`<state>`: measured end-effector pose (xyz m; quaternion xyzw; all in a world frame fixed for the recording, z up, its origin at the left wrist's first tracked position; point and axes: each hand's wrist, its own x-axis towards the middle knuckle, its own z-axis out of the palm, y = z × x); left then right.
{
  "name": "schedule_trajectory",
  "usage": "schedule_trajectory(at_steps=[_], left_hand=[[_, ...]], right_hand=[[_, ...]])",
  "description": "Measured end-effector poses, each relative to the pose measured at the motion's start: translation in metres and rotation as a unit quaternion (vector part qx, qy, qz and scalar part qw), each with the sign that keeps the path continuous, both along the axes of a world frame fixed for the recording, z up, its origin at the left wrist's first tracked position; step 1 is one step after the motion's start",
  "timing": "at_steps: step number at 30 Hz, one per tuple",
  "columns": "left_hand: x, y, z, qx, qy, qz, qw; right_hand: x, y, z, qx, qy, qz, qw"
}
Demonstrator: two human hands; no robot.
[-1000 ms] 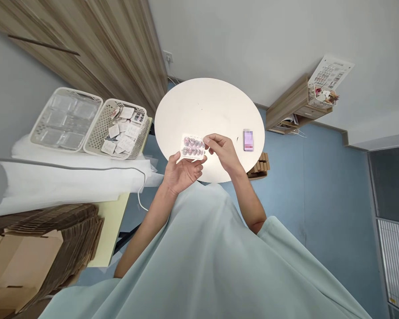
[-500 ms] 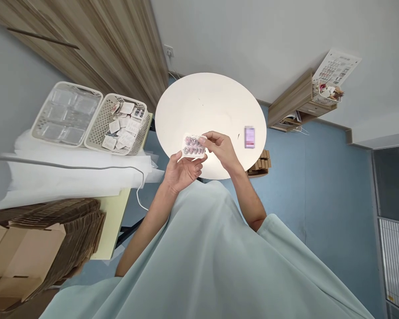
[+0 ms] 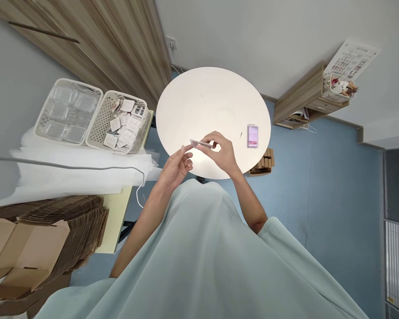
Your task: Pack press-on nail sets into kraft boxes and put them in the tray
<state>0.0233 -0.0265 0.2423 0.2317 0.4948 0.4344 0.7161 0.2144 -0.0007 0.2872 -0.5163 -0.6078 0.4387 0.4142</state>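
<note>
Held nearly edge-on above the round white table (image 3: pixel 216 97) is a small pale card of press-on nails (image 3: pixel 201 144). Its two rows of decorated nails are mostly hidden at this tilt. My right hand (image 3: pixel 221 150) grips the card's right end between thumb and fingers. At its left end, my left hand (image 3: pixel 177 167) has its thumb and forefinger stretched toward the card, with a fingertip at the edge, while the other fingers curl loosely. Whether that fingertip presses on a nail I cannot tell.
A phone (image 3: pixel 252 136) lies on the table's right side. Leftward stand a basket of nail cards (image 3: pixel 96 128) and a basket of clear boxes (image 3: pixel 40 119), near white sheets (image 3: pixel 69 173) and folded cardboard boxes (image 3: pixel 83 230). Small brown boxes (image 3: pixel 267 161) sit beyond the table's right edge.
The card has turned from facing me to nearly edge-on and shifted slightly right. My left hand has let go of its lower edge, and the right hand now carries it.
</note>
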Motion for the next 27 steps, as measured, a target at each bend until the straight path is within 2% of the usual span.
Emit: schedule_trajectory(at_steps=[5,10,13,16,19,22,24,27], left_hand=[[-0.004,0.012,0.005,0.019,0.031,0.001,0.999],[-0.001,0.017,0.012,0.035,0.068,-0.031,0.997],[-0.003,0.018,0.016,0.062,0.083,-0.045,0.994],[-0.010,0.019,0.016,0.082,0.098,-0.057,0.990],[-0.019,0.020,0.009,0.068,0.143,-0.043,0.986],[-0.026,0.022,-0.001,0.058,0.179,-0.012,0.982],[-0.029,0.023,-0.007,0.054,0.195,0.008,0.979],[-0.033,0.025,-0.013,0.042,0.223,0.036,0.973]], right_hand=[[0.006,-0.003,-0.029,0.091,-0.109,0.048,0.989],[0.009,-0.007,-0.057,0.101,-0.141,0.097,0.980],[0.004,-0.008,-0.058,0.077,-0.076,0.077,0.991],[-0.003,-0.002,-0.054,-0.002,0.001,0.036,0.999],[-0.011,0.010,-0.054,-0.093,0.054,0.010,0.994],[-0.018,0.022,-0.058,-0.140,0.059,0.013,0.988],[-0.022,0.028,-0.061,-0.134,0.034,0.029,0.990],[-0.027,0.034,-0.063,-0.065,-0.039,0.064,0.995]])
